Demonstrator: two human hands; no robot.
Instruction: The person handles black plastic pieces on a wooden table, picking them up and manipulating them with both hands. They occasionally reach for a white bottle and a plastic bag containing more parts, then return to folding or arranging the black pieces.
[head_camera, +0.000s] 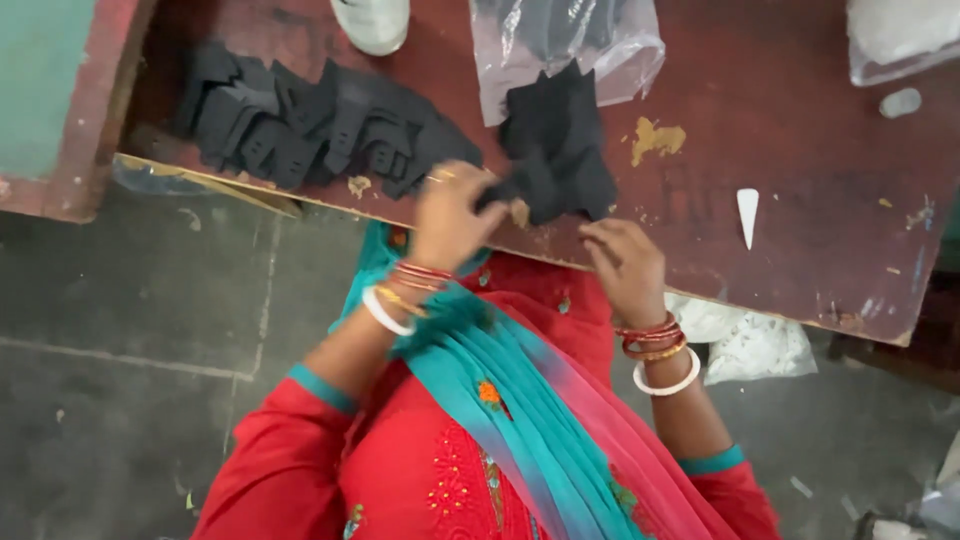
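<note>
My left hand (450, 215) reaches up to the front edge of a dark red wooden table (800, 150) and pinches the near corner of a small pile of black cut fabric pieces (558, 150). My right hand (625, 262) sits just right of it at the table's edge, fingers curled, close under the same pile. Whether it grips anything is unclear. Both wrists wear red, gold and white bangles. A red garment and a teal scarf fill the lower part of the view.
A long overlapping row of black cut pieces (310, 130) lies at the table's left. A clear plastic bag (560, 40) lies behind the pile. A white pointed piece (747, 215), a white object (372, 20) and another bag (900, 35) lie around. Grey floor below.
</note>
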